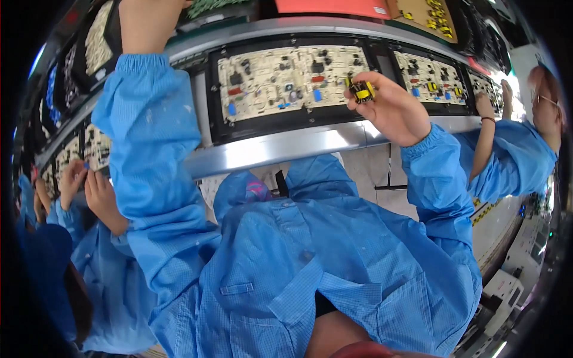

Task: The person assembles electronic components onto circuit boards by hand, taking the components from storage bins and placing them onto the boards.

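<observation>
Pinching a small yellow-and-black coil (362, 91) between thumb and fingertips, our right hand (401, 112) is over the right end of a black tray (262, 130) carrying cream circuit boards (262, 83). Our left hand (152, 18) reaches to the far left, well apart from the right; its fingers are out of frame, so we cannot tell its grasp. Green parts (218, 6) lie just right of it. Far right, we note a carton (412, 13) with yellow pieces.

Clear space above circuit boards (262, 83), metal rail (280, 148) along near edge, left sleeve (156, 134) alongside
</observation>
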Available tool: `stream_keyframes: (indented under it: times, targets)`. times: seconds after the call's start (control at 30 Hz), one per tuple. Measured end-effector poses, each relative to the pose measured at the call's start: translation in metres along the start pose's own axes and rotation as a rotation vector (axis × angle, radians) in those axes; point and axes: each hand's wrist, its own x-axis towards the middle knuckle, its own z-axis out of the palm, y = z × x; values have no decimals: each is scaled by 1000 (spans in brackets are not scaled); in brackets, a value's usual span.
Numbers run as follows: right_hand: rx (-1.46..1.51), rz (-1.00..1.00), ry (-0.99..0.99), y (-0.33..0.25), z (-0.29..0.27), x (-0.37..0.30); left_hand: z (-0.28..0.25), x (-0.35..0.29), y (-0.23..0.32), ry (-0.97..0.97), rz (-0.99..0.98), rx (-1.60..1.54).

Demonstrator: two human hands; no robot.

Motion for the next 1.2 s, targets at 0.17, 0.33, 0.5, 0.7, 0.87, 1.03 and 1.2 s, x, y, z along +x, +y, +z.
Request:
stream_keyframes:
  times: [0.17,0.33,0.5,0.7,0.87,1.03,1.2]
  targets:
    - [-363,-25,-83,-4,16,37,4,-68,-37,37,13,-548]
    - [-661,-149,-196,-21,42,57,46,-143,-48,-420,-540,-1318]
    - [-1149,-300,-523,-24,53,72,67,-165,-21,-655,-858,-1613]
    - [-1276,-407,-554,-25,68,77,61,-163,-25,-564,-473,-1406]
    - [-1546,-407,-550,-29,87,86,52,-156,-36,-555,-398,-1238]
    - [-1716,-596,-720,-36,79,112,30,-170,-48,-349,-486,-1110]
    - [-1847,-600,-987,-14,42,157,-26,-213,-60,-367,-515,-1060]
